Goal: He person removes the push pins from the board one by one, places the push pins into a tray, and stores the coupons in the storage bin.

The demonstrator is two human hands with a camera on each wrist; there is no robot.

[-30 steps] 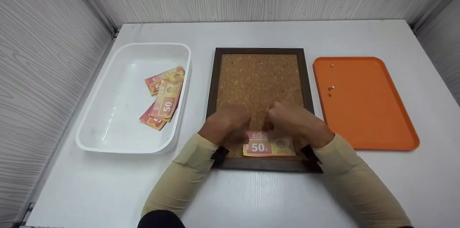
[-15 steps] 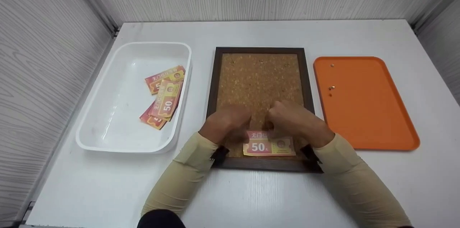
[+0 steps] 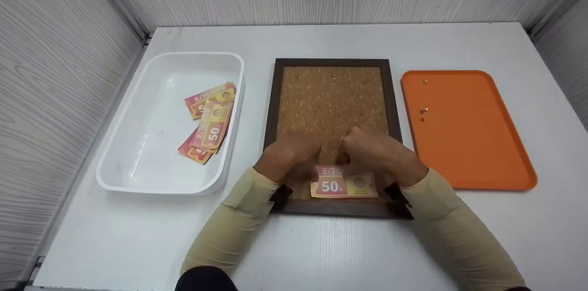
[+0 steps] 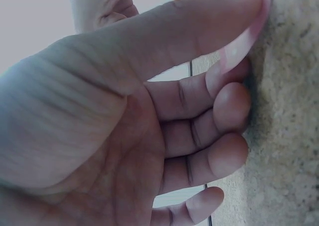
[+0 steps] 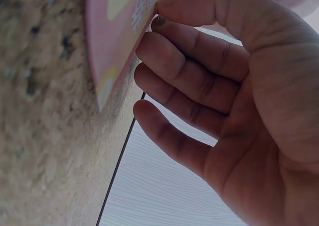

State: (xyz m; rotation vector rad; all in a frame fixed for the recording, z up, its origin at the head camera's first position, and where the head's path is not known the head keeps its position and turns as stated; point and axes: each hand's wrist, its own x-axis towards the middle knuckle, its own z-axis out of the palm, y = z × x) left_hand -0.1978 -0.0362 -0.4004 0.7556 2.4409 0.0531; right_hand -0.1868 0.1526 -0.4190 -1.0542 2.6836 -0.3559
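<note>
In the head view, a pink-and-yellow coupon (image 3: 330, 186) printed "50" lies at the near end of a cork board (image 3: 333, 103) with a dark frame. My left hand (image 3: 294, 153) pinches the coupon's upper left part; in the left wrist view its thumb (image 4: 199, 27) overlaps the pink edge, with the index finger behind. My right hand (image 3: 374, 153) is at the coupon's top edge. In the right wrist view its thumb and index finger (image 5: 214, 47) meet there on a tiny dark, shiny thing, perhaps a pin. The hands hide the coupon's top corners.
A white tub (image 3: 138, 144) at left holds several similar coupons (image 3: 213, 125). At right lies an orange tray (image 3: 473, 144) with a few tiny shiny pieces (image 3: 425, 109) near its left side. Small marks dot the cork's far end. Panels stand behind and beside the table (image 3: 340, 254).
The hands and coupon stay in almost the same place. The whole head view shifts up very slightly.
</note>
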